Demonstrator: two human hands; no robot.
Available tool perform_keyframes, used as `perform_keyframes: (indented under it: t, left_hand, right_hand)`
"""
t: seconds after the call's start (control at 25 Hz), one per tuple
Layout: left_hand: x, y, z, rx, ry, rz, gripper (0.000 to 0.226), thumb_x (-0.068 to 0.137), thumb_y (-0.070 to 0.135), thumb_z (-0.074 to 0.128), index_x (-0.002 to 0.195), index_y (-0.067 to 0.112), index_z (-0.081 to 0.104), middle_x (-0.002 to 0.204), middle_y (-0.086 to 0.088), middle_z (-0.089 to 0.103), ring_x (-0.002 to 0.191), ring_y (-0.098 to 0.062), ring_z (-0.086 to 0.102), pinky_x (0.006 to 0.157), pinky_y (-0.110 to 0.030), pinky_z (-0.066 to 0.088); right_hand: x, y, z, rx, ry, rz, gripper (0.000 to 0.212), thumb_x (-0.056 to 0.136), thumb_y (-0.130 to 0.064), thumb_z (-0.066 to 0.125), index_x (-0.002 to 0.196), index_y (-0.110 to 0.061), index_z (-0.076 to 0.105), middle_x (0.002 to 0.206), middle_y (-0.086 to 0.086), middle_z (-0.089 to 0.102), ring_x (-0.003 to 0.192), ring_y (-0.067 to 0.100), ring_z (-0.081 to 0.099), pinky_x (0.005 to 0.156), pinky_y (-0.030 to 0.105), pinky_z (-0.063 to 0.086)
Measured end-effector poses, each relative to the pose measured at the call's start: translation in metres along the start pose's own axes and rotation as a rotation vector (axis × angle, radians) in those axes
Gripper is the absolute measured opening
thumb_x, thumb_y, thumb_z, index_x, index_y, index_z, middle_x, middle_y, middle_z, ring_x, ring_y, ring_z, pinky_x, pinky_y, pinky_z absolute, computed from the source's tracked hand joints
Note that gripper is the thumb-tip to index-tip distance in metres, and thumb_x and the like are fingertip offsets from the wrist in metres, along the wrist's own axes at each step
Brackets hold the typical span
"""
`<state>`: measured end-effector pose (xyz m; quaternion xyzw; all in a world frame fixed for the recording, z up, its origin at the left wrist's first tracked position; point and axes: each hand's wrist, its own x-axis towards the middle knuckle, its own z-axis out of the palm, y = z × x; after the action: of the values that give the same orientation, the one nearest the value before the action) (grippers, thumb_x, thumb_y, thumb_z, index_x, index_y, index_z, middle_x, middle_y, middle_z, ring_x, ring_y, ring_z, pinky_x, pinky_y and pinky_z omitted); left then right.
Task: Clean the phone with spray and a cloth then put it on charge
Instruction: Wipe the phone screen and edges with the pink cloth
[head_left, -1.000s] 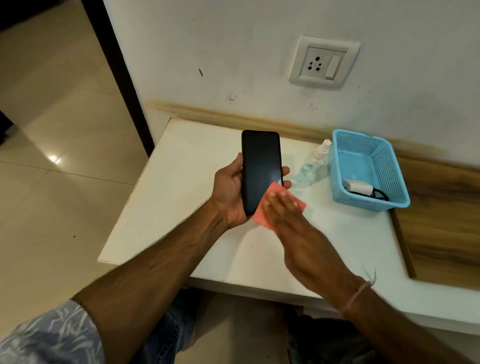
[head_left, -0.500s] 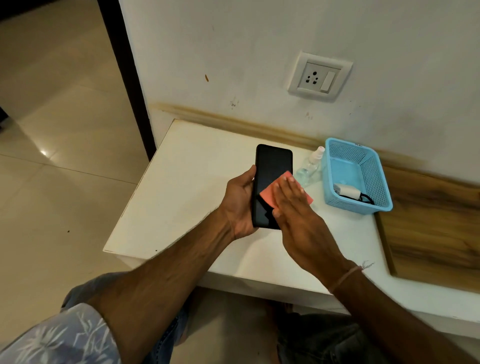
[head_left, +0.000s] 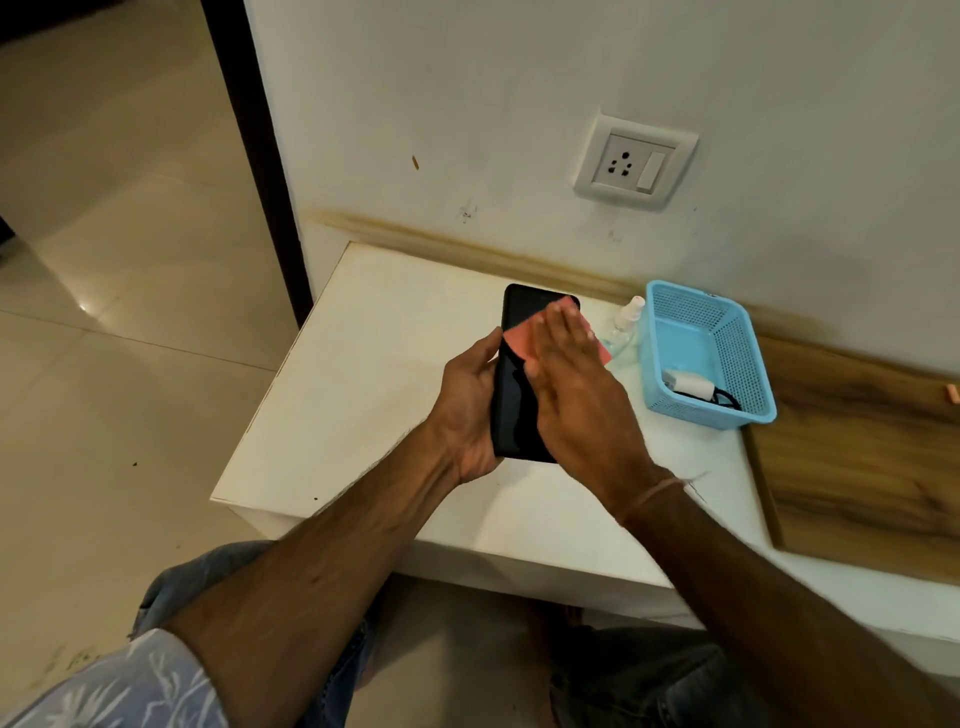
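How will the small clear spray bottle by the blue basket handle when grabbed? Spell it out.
The small clear plastic spray bottle looks light, probably easy to lift. Slim and upright, it may tip if nudged sideways. The light blue plastic mesh basket close beside it could crowd a grip.

I see my left hand (head_left: 470, 405) gripping a black phone (head_left: 511, 395) by its long edges, screen up, above a white table (head_left: 363, 364). My right hand (head_left: 576, 395) lies flat across the screen with its fingers straight, pressing a pink cloth (head_left: 522, 338) against the far half of the glass. On the table just right of the hands stands a small clear spray bottle (head_left: 623, 325), touching or nearly touching a blue mesh basket (head_left: 727, 322). Inside the basket lie a white charger (head_left: 688, 384) and its black cable (head_left: 724, 400). A white wall socket (head_left: 635, 163) sits on the wall above the far edge of the table. A wooden board (head_left: 857, 457) lies to the right of the basket.
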<state>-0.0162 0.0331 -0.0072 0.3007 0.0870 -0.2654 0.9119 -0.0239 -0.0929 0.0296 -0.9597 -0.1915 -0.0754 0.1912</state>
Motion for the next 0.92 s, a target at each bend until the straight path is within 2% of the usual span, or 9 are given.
perform_keyframes:
  t: [0.08, 0.16, 0.24, 0.32, 0.44, 0.6, 0.68, 0.84, 0.92]
  left_hand:
    - [0.005, 0.003, -0.002, -0.005, 0.009, 0.013, 0.06, 0.097, 0.053, 0.046, 0.135, 0.01, 0.063, 0.138, -0.016, 0.062, 0.125, -0.033, 0.061, 0.103, -0.044, 0.051]
    - [0.008, 0.006, -0.01, -0.026, 0.001, 0.005, 0.065, 0.097, 0.055, 0.044, 0.135, 0.005, 0.061, 0.14, -0.02, 0.059, 0.132, -0.037, 0.055, 0.111, -0.046, 0.043]
    - [0.011, 0.008, -0.016, -0.051, -0.01, -0.015, 0.067, 0.097, 0.056, 0.041, 0.135, 0.005, 0.061, 0.135, -0.021, 0.062, 0.123, -0.037, 0.061, 0.107, -0.045, 0.047]
    - [0.015, 0.006, -0.014, -0.04, -0.011, -0.011, 0.06, 0.096, 0.055, 0.046, 0.129, 0.01, 0.068, 0.124, -0.018, 0.069, 0.106, -0.034, 0.069, 0.093, -0.045, 0.056]
    - [0.015, -0.005, -0.006, -0.006, 0.0, -0.033, 0.052, 0.095, 0.053, 0.051, 0.12, 0.013, 0.074, 0.119, -0.018, 0.071, 0.101, -0.038, 0.071, 0.084, -0.051, 0.058]
    - [0.016, 0.0, -0.015, -0.017, 0.055, 0.023, 0.055, 0.097, 0.055, 0.044, 0.109, 0.014, 0.079, 0.117, -0.013, 0.073, 0.108, -0.03, 0.071, 0.085, -0.038, 0.059]
    - [0.016, 0.007, -0.016, -0.029, 0.047, 0.022, 0.059, 0.098, 0.055, 0.041, 0.115, 0.011, 0.076, 0.117, -0.015, 0.073, 0.102, -0.03, 0.072, 0.085, -0.04, 0.06]
    - [0.019, 0.006, -0.009, 0.013, 0.069, 0.041, 0.052, 0.097, 0.052, 0.045, 0.118, 0.016, 0.075, 0.12, -0.013, 0.072, 0.104, -0.031, 0.071, 0.093, -0.044, 0.055]
    - [0.02, 0.005, -0.011, -0.009, 0.08, 0.05, 0.053, 0.096, 0.053, 0.044, 0.123, 0.017, 0.072, 0.128, -0.012, 0.069, 0.115, -0.03, 0.068, 0.099, -0.044, 0.053]
  right_hand:
    - [0.01, -0.014, 0.008, 0.041, -0.01, -0.02, 0.048, 0.103, -0.016, 0.039, 0.148, -0.007, 0.025, 0.158, 0.01, 0.015, 0.148, 0.02, 0.005, 0.12, 0.043, 0.015]
    - [-0.009, -0.01, 0.013, 0.021, -0.026, -0.198, 0.047, 0.099, -0.013, 0.045, 0.145, -0.005, 0.034, 0.155, 0.011, 0.027, 0.146, 0.023, 0.016, 0.118, 0.044, 0.023]
    - [-0.027, 0.01, 0.006, -0.074, -0.027, -0.346, 0.047, 0.095, -0.008, 0.052, 0.14, -0.002, 0.043, 0.149, 0.014, 0.038, 0.142, 0.026, 0.03, 0.113, 0.044, 0.033]
    - [-0.01, 0.026, -0.006, -0.117, 0.026, -0.236, 0.046, 0.097, -0.008, 0.05, 0.142, -0.003, 0.041, 0.151, 0.014, 0.034, 0.142, 0.025, 0.029, 0.115, 0.04, 0.03]
    - [0.037, 0.016, -0.009, -0.035, 0.038, 0.062, 0.047, 0.104, -0.02, 0.035, 0.149, -0.012, 0.028, 0.159, 0.004, 0.018, 0.148, 0.015, 0.009, 0.119, 0.024, 0.006]
    - [0.005, -0.007, 0.013, 0.027, -0.07, -0.224, 0.047, 0.101, -0.021, 0.038, 0.146, -0.01, 0.035, 0.156, 0.004, 0.024, 0.147, 0.018, 0.013, 0.121, 0.037, 0.014]
    - [-0.007, 0.012, 0.004, -0.047, -0.052, -0.319, 0.045, 0.1, -0.019, 0.042, 0.144, -0.006, 0.039, 0.154, 0.009, 0.03, 0.146, 0.022, 0.021, 0.119, 0.04, 0.022]
    - [0.041, 0.009, -0.002, -0.028, 0.075, 0.036, 0.047, 0.104, -0.02, 0.035, 0.149, -0.008, 0.027, 0.159, 0.008, 0.018, 0.148, 0.019, 0.004, 0.121, 0.038, 0.013]
    - [0.041, -0.018, 0.015, 0.013, 0.091, -0.061, 0.047, 0.103, -0.015, 0.038, 0.149, -0.01, 0.028, 0.159, 0.007, 0.019, 0.147, 0.015, 0.0, 0.121, 0.035, 0.009]
